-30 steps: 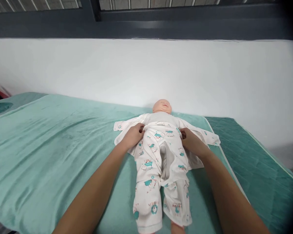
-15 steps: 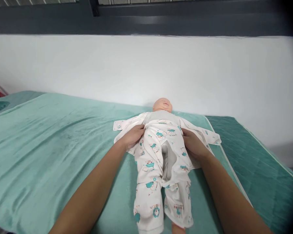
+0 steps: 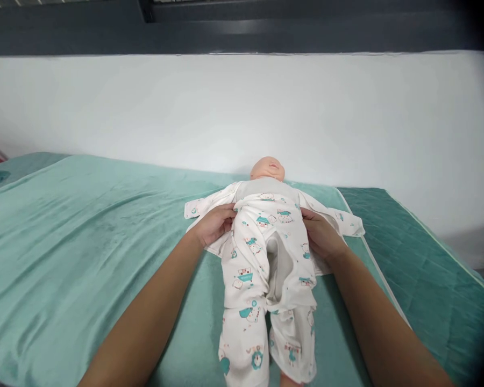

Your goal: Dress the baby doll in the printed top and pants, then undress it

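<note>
Baby doll (image 3: 268,169) lying on its back on a pale green cover (image 3: 105,242), head toward the white wall (image 3: 242,107) and legs toward the viewer. The lower body and legs are enclosed in white trousers (image 3: 246,269) printed with small teal and reddish figures; the waist sits high on the trunk, just below a plain pale area at the chest. A split between the legs opens onto a plain light layer, and a crosswise fold marks each leg at about knee level. Below the right-hand trouser leg, a small part of the doll's bare limb (image 3: 289,380) emerges at the lower edge of the view. A white printed top (image 3: 221,198) spreads to both sides, its sleeves extended outward and its lower edges lying beneath the hands. The left hand (image 3: 215,223) and right hand (image 3: 323,234) flank the trousers at the waist, each touching the cloth at its side edge. The fingertips of each grip are partly hidden there, so whether either is clamped on the fabric cannot be told. Right: darker green quilted cover (image 3: 427,269), beyond the pale cover's white border.
</note>
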The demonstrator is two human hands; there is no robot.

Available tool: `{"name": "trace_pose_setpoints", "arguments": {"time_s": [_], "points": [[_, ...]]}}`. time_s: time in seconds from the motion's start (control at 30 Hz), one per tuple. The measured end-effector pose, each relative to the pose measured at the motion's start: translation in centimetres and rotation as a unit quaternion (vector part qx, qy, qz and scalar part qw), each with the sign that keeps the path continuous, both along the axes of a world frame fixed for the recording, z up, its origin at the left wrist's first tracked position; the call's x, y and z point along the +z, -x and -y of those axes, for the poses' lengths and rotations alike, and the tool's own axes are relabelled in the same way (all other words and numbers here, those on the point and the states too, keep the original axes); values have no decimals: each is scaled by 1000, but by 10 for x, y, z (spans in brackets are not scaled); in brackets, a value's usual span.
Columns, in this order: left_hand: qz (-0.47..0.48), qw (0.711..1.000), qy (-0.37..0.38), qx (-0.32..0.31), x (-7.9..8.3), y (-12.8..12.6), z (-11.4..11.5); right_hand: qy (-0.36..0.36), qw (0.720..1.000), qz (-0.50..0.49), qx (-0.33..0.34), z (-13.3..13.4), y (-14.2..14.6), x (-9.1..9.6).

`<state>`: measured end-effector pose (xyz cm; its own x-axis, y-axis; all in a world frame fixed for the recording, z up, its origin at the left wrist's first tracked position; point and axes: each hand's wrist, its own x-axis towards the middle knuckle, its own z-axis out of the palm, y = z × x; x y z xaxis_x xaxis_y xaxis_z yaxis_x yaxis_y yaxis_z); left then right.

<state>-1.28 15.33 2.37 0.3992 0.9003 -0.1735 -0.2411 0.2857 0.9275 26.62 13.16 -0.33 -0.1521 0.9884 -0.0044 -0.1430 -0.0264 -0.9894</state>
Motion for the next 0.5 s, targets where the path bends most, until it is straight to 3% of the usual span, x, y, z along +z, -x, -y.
{"name": "trace_pose_setpoints", "arguments": {"time_s": [0.13, 0.37, 0.5], "points": [[-10, 1000, -13, -18, -1, 4, -1, 1, 1000, -2, 13, 3, 4, 2], [-67, 994, -61, -69, -3, 3, 3, -16, 991, 133, -25, 1, 2, 7], [-82, 993, -59, -59, -7, 0, 2, -8, 993, 121, -4, 1, 4, 10]]}}
